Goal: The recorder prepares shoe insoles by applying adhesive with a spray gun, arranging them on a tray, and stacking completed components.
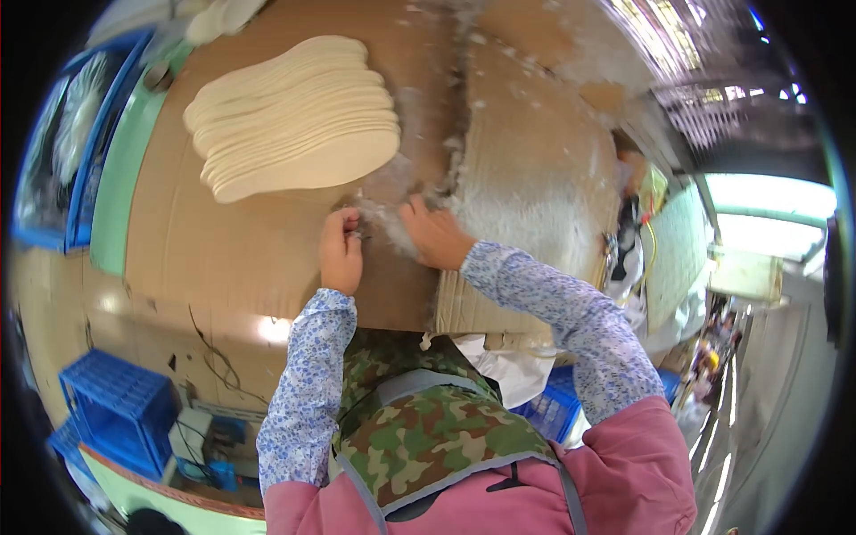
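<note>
The left hand (341, 250) is pinching a small dark thing, too tiny to identify, its grip clenched. The right hand (434, 234) is pressing white fluff (392, 227) flat on the table (232, 241), grasping nothing. The fluff is lying at three o'clock from the left hand, between both; stacked insoles (294, 120) are sitting at twelve.

A worktable (223, 259) covered in brown cardboard sheets (526, 152) carries everything here. At about eleven o'clock on it lies a fanned stack of pale insole-shaped cutouts (294, 120). White fluffy fibre (499, 209) is strewn from the middle toward two o'clock, thickest along the seam between the sheets.
</note>
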The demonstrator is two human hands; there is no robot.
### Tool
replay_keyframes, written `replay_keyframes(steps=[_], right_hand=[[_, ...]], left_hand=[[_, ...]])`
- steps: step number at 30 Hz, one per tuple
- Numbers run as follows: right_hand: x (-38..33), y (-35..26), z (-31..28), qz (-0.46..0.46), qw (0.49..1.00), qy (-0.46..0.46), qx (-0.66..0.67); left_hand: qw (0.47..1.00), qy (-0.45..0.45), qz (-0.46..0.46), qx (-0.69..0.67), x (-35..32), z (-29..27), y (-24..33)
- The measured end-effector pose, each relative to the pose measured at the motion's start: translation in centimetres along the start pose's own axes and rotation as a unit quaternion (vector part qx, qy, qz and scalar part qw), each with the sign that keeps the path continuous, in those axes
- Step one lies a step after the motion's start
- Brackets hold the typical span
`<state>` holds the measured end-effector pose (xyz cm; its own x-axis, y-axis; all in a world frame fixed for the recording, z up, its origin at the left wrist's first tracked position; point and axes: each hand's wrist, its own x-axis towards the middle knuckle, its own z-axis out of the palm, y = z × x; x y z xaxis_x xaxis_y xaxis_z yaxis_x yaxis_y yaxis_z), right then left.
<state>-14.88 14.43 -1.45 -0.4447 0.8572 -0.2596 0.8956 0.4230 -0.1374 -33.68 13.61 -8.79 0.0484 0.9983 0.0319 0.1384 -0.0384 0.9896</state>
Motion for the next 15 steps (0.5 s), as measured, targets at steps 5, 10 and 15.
replay_keyframes(steps=[5,10,15], right_hand=[[0.2,1.6,3.8,0.1,0.99,0.104,0.004],[-2.1,-5.5,4.4,-0.009,0.986,-0.022,0.162],[-1.4,-1.7,1.5,0.039,0.987,0.153,0.038]], left_hand=[[0.998,-0.053,-0.004,-0.021,1.2,0.9,0.0],[0.998,-0.065,0.006,0.012,1.2,-1.0,-1.9],[0.996,-0.092,-0.015,-0.001,0.9,0.5,-0.6]])
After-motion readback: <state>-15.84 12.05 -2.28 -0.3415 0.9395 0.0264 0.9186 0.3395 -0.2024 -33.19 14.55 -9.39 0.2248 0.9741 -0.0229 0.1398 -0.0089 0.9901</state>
